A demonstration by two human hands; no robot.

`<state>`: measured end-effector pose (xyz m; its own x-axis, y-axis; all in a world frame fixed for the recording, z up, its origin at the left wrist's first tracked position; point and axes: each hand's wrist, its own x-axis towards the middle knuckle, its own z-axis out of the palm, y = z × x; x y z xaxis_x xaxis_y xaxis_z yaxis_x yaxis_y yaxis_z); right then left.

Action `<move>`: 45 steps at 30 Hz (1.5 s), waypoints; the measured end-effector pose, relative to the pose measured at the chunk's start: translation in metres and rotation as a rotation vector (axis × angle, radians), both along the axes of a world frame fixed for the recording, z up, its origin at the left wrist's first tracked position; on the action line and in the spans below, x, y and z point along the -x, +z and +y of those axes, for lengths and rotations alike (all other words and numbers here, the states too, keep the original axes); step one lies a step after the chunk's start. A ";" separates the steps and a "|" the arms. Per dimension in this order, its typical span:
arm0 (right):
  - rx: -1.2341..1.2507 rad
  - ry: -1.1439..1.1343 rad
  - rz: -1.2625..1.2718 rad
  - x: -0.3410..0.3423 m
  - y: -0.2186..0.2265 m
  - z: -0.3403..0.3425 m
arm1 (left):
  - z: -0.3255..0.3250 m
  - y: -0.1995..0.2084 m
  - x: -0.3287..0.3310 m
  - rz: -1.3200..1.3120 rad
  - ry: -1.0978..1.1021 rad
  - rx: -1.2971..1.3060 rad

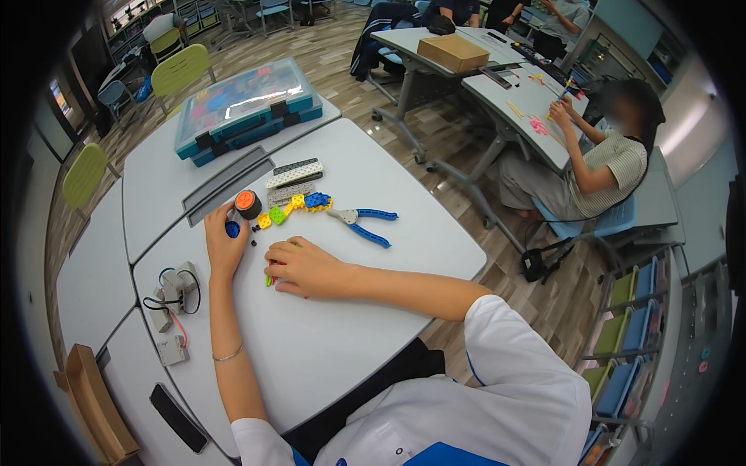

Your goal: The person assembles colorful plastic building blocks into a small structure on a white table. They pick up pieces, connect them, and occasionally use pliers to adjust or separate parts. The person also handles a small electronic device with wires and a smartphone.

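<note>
My left hand (224, 245) rests on the table with its fingers and thumb curled round a blue round piece (232, 229). Its fingertips reach the side of a black wheel with an orange hub (248, 203). My right hand (309, 269) is cupped, palm down, over small green and red building pieces (269, 279), which its fingers mostly hide. Just beyond the hands runs a row of building blocks: yellow (264, 221), green (277, 215), another yellow (294, 204) and a blue-and-yellow cluster (317, 202). Blue-handled pliers (365, 221) lie beside the cluster, jaws toward it.
White and grey perforated beams (294, 175) lie behind the blocks. A teal parts case (249, 109) stands far left. Grey wired modules (176, 295), a black phone (178, 417) and an open cardboard box (97, 404) are at left. A person (606, 155) sits at another table, right.
</note>
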<state>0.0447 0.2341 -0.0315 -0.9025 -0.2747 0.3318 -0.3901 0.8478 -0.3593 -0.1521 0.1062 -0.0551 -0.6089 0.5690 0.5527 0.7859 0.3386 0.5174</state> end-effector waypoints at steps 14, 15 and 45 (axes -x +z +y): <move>-0.037 -0.058 0.103 0.007 -0.005 0.008 | 0.002 0.002 -0.003 -0.055 0.005 -0.003; -0.030 -0.060 0.104 0.008 -0.005 0.009 | 0.002 0.001 -0.002 -0.055 0.009 -0.003; 0.015 -0.014 0.035 0.009 -0.007 0.012 | 0.000 0.000 -0.002 -0.049 -0.018 -0.014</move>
<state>0.0354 0.2456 -0.0386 -0.8939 -0.2572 0.3671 -0.3911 0.8476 -0.3586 -0.1505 0.1066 -0.0549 -0.6251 0.5726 0.5305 0.7654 0.3165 0.5603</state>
